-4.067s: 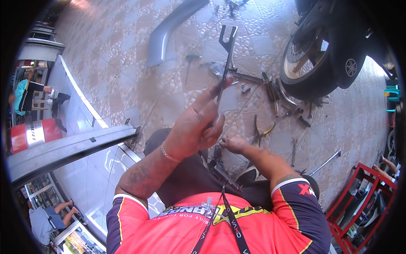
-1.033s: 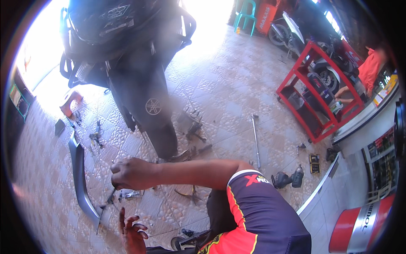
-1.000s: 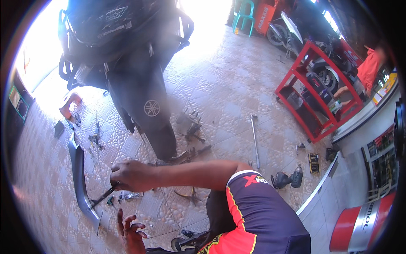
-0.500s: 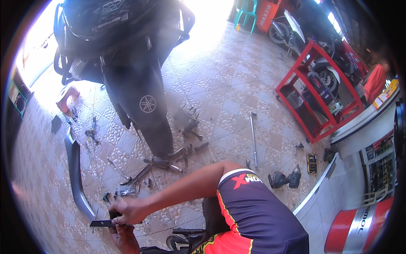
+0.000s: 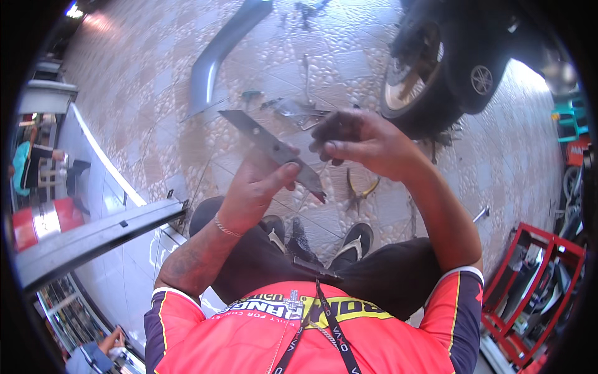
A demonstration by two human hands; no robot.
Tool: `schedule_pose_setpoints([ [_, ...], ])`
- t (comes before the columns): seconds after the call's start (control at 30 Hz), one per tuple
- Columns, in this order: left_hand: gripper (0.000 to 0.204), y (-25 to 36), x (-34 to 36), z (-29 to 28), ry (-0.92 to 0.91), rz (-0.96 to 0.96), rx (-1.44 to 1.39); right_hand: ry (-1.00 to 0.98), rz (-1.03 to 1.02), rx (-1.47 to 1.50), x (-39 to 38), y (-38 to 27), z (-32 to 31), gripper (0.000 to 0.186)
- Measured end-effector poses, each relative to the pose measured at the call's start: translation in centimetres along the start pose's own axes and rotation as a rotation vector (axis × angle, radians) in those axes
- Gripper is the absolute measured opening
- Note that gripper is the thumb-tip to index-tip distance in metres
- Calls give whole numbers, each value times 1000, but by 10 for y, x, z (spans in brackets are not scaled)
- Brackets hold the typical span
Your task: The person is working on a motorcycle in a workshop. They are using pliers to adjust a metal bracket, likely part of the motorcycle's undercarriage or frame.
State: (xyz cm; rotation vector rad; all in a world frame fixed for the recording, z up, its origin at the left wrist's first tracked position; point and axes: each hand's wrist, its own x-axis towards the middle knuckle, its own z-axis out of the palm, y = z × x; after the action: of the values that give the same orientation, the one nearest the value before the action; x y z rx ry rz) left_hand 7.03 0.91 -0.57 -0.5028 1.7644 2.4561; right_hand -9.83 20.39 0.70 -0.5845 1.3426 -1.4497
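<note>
left hand [image 5: 258, 187] clamps the flat metal bracket [image 5: 274, 149] mid-length, raised over the knees | right hand [image 5: 361, 140] curled, fingertips pinching near its right end; contents unclear | bracket looks stiff, light, sharp-edged; best gripped on its flat faces | pliers [image 5: 358, 190] on floor beyond

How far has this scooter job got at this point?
Done: a grey panel lies off on the tiled floor. In hand: left hand holds a flat metal bracket, right hand pinches something small. Left: tools and loose parts lie beside the scooter wheel.
</note>
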Motion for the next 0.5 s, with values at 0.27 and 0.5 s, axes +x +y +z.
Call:
schedule_pose_setpoints([
  [0.27, 31, 6, -4, 9, 2, 10, 47, -125, 92, 400, 6, 14, 11, 22],
  [0.5, 18, 4, -6, 8, 38, 41, 107, -116, 93, 309, 14, 20, 8, 22],
])
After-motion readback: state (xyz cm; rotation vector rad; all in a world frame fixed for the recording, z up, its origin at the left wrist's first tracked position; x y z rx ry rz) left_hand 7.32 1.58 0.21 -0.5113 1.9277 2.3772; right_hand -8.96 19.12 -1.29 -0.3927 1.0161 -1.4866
